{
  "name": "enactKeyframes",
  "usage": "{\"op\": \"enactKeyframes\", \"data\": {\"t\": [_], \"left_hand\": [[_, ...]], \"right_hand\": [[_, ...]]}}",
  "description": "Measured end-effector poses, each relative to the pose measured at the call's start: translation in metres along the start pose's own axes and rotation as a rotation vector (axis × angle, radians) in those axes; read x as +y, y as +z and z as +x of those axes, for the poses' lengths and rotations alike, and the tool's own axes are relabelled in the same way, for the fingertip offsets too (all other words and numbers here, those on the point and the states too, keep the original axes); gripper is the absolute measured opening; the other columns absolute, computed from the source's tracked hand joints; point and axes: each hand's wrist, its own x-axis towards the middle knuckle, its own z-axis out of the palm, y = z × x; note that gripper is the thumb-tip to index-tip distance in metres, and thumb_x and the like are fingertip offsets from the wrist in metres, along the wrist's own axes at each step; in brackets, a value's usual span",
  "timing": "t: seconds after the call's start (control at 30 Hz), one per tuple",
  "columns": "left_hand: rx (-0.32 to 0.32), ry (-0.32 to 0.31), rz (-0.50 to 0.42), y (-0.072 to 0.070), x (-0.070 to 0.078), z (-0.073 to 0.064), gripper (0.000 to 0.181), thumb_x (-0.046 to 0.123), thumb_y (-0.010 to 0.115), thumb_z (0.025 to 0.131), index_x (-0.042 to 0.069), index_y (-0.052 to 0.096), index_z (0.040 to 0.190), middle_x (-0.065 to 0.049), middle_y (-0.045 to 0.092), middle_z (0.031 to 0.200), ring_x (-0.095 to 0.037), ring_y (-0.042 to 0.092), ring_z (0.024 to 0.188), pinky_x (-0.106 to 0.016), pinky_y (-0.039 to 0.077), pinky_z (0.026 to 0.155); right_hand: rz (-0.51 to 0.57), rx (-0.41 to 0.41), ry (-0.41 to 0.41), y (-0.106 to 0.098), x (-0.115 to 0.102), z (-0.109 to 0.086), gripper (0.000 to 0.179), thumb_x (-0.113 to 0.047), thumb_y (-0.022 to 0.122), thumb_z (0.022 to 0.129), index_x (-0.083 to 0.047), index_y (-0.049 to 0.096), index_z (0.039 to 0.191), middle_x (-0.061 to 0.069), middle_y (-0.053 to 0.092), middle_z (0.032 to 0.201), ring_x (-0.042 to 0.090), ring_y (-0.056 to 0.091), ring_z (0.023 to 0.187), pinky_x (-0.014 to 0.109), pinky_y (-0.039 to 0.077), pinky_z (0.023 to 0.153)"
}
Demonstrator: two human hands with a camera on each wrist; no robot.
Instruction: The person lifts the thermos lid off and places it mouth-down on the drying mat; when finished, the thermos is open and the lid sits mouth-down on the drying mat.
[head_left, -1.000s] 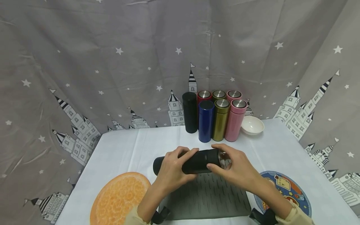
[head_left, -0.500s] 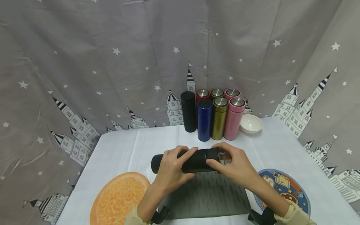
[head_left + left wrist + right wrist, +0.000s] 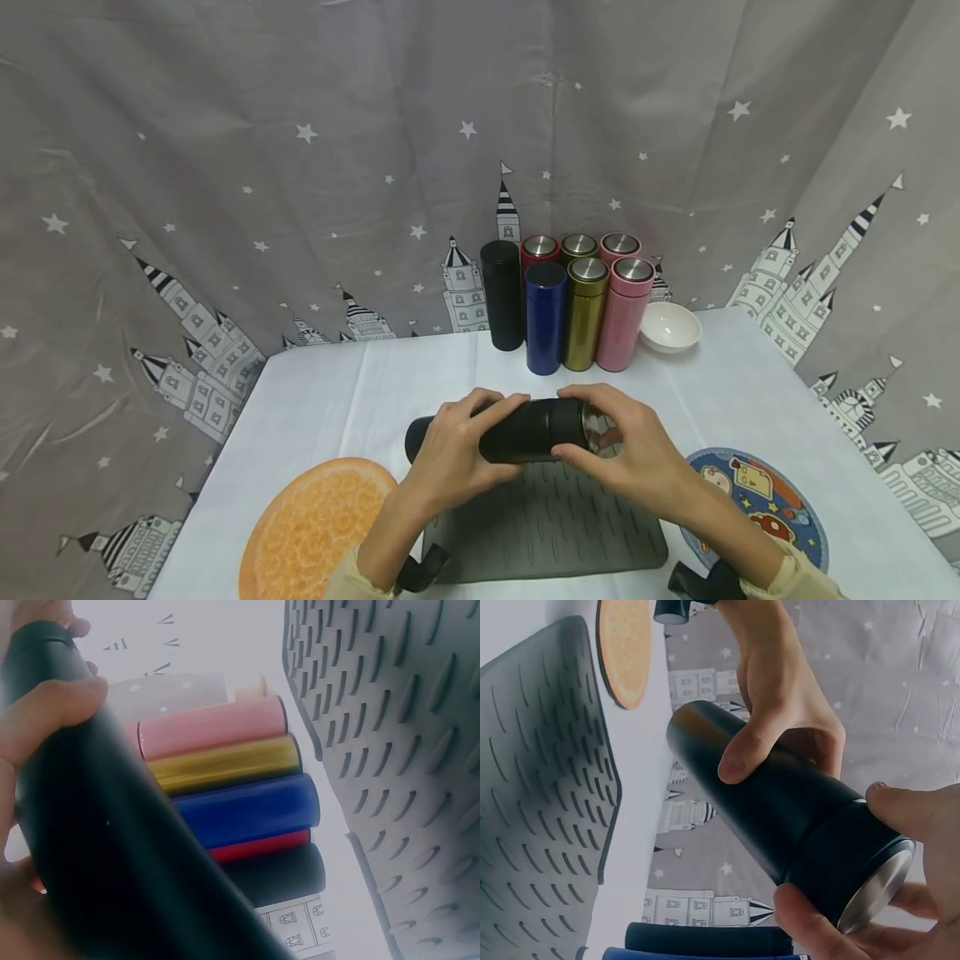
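A black thermos lies on its side in the air above the grey mat. My left hand grips its body, thumb along the near side, as the right wrist view also shows. With my right hand I hold the black lid at the right end between thumb and fingers. The lid's metal top faces my right palm. Lid and body meet at a thin seam. In the left wrist view, the thermos fills much of the left side.
Behind my hands stand several upright thermoses, among them a black one, a blue one, a gold one and a pink one. A white bowl is beside them. An orange round mat lies left, a blue patterned one right.
My right fingers have shifted slightly on the lid, and more of its metal top shows than half a second ago. The left hand keeps its grip with barely any movement.
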Motion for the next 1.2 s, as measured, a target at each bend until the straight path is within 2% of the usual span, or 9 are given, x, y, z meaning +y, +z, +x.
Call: {"op": "enactKeyframes", "data": {"t": [0.17,0.3,0.5,0.6,0.7,0.8,0.9,1.07,1.2], "left_hand": [[-0.050,-0.047,-0.083,-0.004,0.000,-0.001,0.080,0.028,0.095,0.062,0.028,0.062,0.136,0.006,0.062,0.115,-0.013,0.062,0.095,-0.041,0.051,0.081],[-0.079,-0.080,-0.144,-0.005,0.000,-0.002,0.082,0.029,0.095,0.062,0.029,0.062,0.137,0.009,0.062,0.117,-0.012,0.062,0.096,-0.037,0.053,0.081],[-0.099,-0.112,-0.230,-0.006,-0.002,-0.004,0.081,0.029,0.095,0.063,0.030,0.061,0.137,0.011,0.062,0.116,-0.009,0.061,0.097,-0.033,0.054,0.081],[-0.101,-0.123,-0.250,-0.007,-0.003,-0.004,0.081,0.029,0.096,0.063,0.031,0.061,0.137,0.012,0.062,0.116,-0.008,0.061,0.098,-0.034,0.054,0.082],[-0.102,-0.132,-0.238,-0.008,-0.002,-0.005,0.082,0.028,0.096,0.063,0.032,0.060,0.137,0.011,0.061,0.117,-0.009,0.061,0.099,-0.035,0.054,0.083],[-0.096,-0.134,-0.196,-0.008,-0.002,-0.005,0.083,0.029,0.096,0.062,0.032,0.060,0.138,0.010,0.061,0.118,-0.012,0.061,0.100,-0.038,0.054,0.083],[-0.078,-0.118,-0.118,-0.007,-0.002,-0.007,0.084,0.031,0.097,0.062,0.031,0.061,0.138,0.008,0.061,0.118,-0.013,0.061,0.100,-0.041,0.052,0.084],[-0.030,-0.065,-0.016,-0.005,-0.003,-0.009,0.083,0.034,0.096,0.063,0.030,0.061,0.138,0.005,0.061,0.116,-0.013,0.060,0.099,-0.042,0.049,0.084],[-0.001,-0.044,-0.003,-0.004,-0.002,-0.008,0.082,0.032,0.096,0.062,0.029,0.062,0.137,0.004,0.061,0.115,-0.012,0.060,0.100,-0.043,0.049,0.085]], "right_hand": [[-0.021,-0.033,-0.078,-0.002,-0.004,-0.001,0.057,-0.022,0.087,0.079,-0.018,0.061,0.129,-0.007,0.061,0.125,0.015,0.060,0.103,0.030,0.057,0.069],[-0.027,-0.053,-0.154,-0.003,-0.006,0.000,0.060,-0.012,0.088,0.077,-0.018,0.061,0.130,-0.004,0.058,0.130,0.017,0.059,0.112,0.032,0.057,0.082],[-0.038,-0.077,-0.250,-0.004,-0.010,0.001,0.064,0.003,0.086,0.072,-0.019,0.063,0.128,0.003,0.055,0.137,0.023,0.050,0.127,0.032,0.043,0.105],[-0.045,-0.077,-0.263,-0.003,-0.011,0.001,0.069,0.005,0.087,0.069,-0.017,0.062,0.130,0.003,0.055,0.139,0.022,0.050,0.128,0.030,0.042,0.106],[-0.070,-0.054,-0.255,-0.003,-0.010,0.002,0.078,-0.001,0.090,0.068,-0.013,0.055,0.138,0.003,0.056,0.139,0.020,0.054,0.122,0.030,0.048,0.098],[-0.072,-0.026,-0.203,-0.003,-0.007,0.003,0.083,-0.012,0.090,0.073,-0.013,0.048,0.145,0.003,0.057,0.138,0.019,0.057,0.119,0.031,0.055,0.087],[-0.050,-0.018,-0.109,-0.003,-0.004,0.004,0.074,-0.022,0.084,0.082,-0.015,0.048,0.146,0.003,0.058,0.136,0.020,0.059,0.117,0.031,0.057,0.077],[-0.029,-0.078,0.126,-0.002,-0.005,0.006,0.055,-0.035,0.070,0.094,-0.014,0.051,0.141,0.010,0.062,0.128,0.014,0.066,0.089,0.029,0.055,0.061],[-0.018,-0.136,0.271,-0.001,-0.008,0.008,0.050,-0.042,0.063,0.097,-0.012,0.054,0.137,0.010,0.066,0.115,0.012,0.064,0.070,0.031,0.052,0.055]]}}
